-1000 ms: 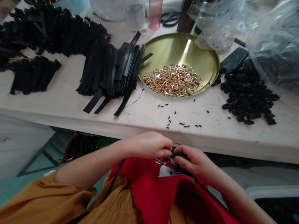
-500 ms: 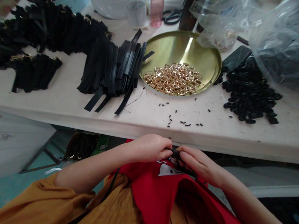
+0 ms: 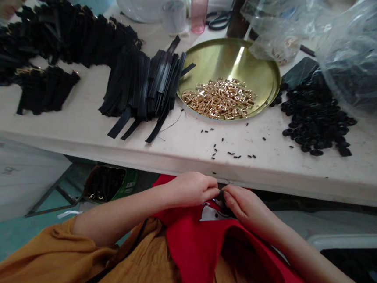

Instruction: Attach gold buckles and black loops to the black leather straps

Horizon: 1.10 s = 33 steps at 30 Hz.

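Observation:
At the table's front edge, above my lap, my left hand (image 3: 195,188) and my right hand (image 3: 243,202) meet, both closed in a pinch. Between their fingertips shows a small part of a black strap (image 3: 222,195); the fingers cover most of it. Beneath the hands lies a red apron (image 3: 197,246) with a white print. On the table beyond, a bundle of black straps (image 3: 137,88) lies left of a round gold tray (image 3: 233,51). Small gold metal fittings (image 3: 221,99) are heaped in the tray.
Tiny black bits (image 3: 232,154) are scattered near the table edge. Black oval pieces (image 3: 318,117) lie piled at right beside a clear plastic bag (image 3: 359,56). Straps with gold ends (image 3: 48,90) fill the left. Scissors (image 3: 219,20) and a pink cup (image 3: 199,8) stand behind.
My right hand has shifted slightly left and its fingers cover more of the black strap. Less black shows below that hand. My left hand is nearly still.

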Tool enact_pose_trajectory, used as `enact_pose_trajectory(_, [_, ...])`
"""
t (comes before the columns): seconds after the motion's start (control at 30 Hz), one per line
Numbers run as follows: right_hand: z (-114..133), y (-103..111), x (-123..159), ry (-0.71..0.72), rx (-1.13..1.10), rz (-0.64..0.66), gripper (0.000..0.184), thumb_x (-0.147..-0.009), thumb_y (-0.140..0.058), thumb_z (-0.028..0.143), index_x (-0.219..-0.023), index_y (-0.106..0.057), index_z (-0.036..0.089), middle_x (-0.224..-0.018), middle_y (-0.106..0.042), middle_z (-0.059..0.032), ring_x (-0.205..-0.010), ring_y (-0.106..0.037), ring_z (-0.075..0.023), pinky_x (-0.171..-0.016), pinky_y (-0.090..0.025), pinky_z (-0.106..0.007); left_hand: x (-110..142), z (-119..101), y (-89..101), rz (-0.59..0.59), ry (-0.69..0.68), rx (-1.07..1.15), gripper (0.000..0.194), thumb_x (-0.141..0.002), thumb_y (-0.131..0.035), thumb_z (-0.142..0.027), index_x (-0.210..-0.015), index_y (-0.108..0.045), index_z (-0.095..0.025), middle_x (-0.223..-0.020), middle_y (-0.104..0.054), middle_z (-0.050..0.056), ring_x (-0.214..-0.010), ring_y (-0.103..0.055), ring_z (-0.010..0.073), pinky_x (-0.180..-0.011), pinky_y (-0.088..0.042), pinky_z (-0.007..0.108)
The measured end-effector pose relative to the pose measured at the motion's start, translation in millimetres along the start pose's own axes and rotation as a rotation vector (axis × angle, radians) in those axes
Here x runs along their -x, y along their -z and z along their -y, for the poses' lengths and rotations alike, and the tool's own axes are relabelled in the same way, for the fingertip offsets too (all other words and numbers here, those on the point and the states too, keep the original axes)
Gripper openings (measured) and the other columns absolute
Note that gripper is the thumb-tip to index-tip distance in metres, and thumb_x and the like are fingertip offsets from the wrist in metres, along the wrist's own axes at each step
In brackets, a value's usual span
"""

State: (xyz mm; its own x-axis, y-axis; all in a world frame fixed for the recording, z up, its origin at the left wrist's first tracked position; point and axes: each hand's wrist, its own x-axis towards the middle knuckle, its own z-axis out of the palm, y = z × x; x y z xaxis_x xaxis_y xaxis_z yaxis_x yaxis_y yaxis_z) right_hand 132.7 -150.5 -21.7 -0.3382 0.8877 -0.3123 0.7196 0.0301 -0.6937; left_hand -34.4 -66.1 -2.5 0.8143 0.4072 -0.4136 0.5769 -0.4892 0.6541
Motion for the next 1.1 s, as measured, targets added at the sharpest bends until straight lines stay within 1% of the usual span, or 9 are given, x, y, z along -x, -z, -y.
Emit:
enact_pose_trajectory(0.17, [1,2,-3,-0.045,-0.138,-0.025,0.028,-0.089,-0.028,0.030,-0.068,-0.045,0.021,-0.063,-0.056,-0.0022,-0.059,-0.051,-0.0152,-0.054,-0.037,-0.026,1,1,15.7,0.196,0.001,0.174,0.019,-0.078,-0.043,-0.024,-0.084,-0.059,-0.015,-0.074,-0.063,0.000,-0.061,-0.051,0.0105,-0.051,-0.032,0.018])
enact_pose_trajectory(0.23, [2,4,-4,-0.057,-0.178,-0.013,0.029,-0.089,-0.028,0.031,-0.068,-0.045,0.021,-0.062,-0.055,-0.0014,-0.058,-0.050,-0.0146,-0.054,-0.036,-0.026,1,5,18.2,0.237,-0.006,0.228,0.020,-0.078,-0.044,-0.024,-0.086,-0.059,-0.014,-0.073,-0.062,-0.001,-0.062,-0.051,0.0099,-0.051,-0.033,0.018])
enact_pose_trajectory(0.33, [2,4,-4,-0.074,-0.188,0.002,0.029,-0.088,-0.029,0.031,-0.066,-0.045,0.021,-0.060,-0.054,-0.0010,-0.057,-0.049,-0.0143,-0.053,-0.035,-0.026,-1,10,12.7,0.218,-0.011,0.248,0.019,-0.078,-0.047,-0.027,-0.086,-0.059,-0.015,-0.076,-0.062,-0.001,-0.065,-0.051,0.0095,-0.053,-0.033,0.017])
enact_pose_trajectory(0.47, [-2,-1,-3,-0.113,-0.205,-0.009,0.030,-0.087,-0.030,0.032,-0.063,-0.043,0.021,-0.058,-0.052,-0.0005,-0.055,-0.048,-0.0139,-0.051,-0.034,-0.025,-5,10,2.1,0.138,-0.002,0.216,0.022,-0.079,-0.049,-0.033,-0.083,-0.060,-0.016,-0.074,-0.063,0.000,-0.063,-0.052,0.0101,-0.051,-0.032,0.017])
enact_pose_trajectory(0.57, [-4,1,-4,-0.137,-0.280,0.003,0.032,-0.088,-0.029,0.034,-0.063,-0.043,0.020,-0.057,-0.051,0.0003,-0.054,-0.047,-0.0128,-0.050,-0.034,-0.024,-5,8,3.1,0.115,0.008,0.215,0.023,-0.079,-0.048,-0.034,-0.082,-0.061,-0.015,-0.074,-0.063,0.000,-0.063,-0.053,0.0104,-0.051,-0.031,0.017])
enact_pose_trajectory(0.7, [-4,12,-3,-0.141,-0.351,0.077,0.027,-0.088,-0.032,0.037,-0.083,-0.052,0.019,-0.068,-0.057,-0.0007,-0.062,-0.052,-0.0132,-0.056,-0.039,-0.024,-1,8,12.9,0.122,0.007,0.220,0.023,-0.079,-0.047,-0.034,-0.082,-0.060,-0.015,-0.073,-0.063,0.000,-0.063,-0.053,0.0105,-0.051,-0.032,0.017])
enact_pose_trajectory(0.77, [-3,16,-2,-0.137,-0.330,0.103,0.023,-0.087,-0.036,0.035,-0.089,-0.053,0.019,-0.074,-0.059,-0.0014,-0.066,-0.054,-0.0138,-0.060,-0.040,-0.025,2,8,15.8,0.120,0.004,0.206,0.022,-0.080,-0.045,-0.032,-0.084,-0.060,-0.016,-0.075,-0.063,0.000,-0.065,-0.053,0.0107,-0.052,-0.032,0.017])
enact_pose_trajectory(0.93, [-2,17,1,-0.085,-0.257,0.117,0.023,-0.087,-0.036,0.030,-0.083,-0.055,0.019,-0.074,-0.059,-0.0020,-0.066,-0.053,-0.0141,-0.060,-0.040,-0.025,6,6,12.1,0.132,-0.030,0.191,0.024,-0.085,-0.039,-0.029,-0.083,-0.059,-0.016,-0.076,-0.063,0.000,-0.066,-0.054,0.0102,-0.056,-0.033,0.018])
enact_pose_trajectory(1.1, [2,13,2,0.006,-0.105,0.130,0.024,-0.087,-0.035,0.026,-0.076,-0.055,0.019,-0.072,-0.059,-0.0030,-0.066,-0.052,-0.0152,-0.060,-0.038,-0.026,7,3,5.5,0.164,-0.052,0.104,0.026,-0.086,-0.038,-0.031,-0.076,-0.058,-0.017,-0.068,-0.061,-0.002,-0.059,-0.051,0.0099,-0.052,-0.030,0.019])
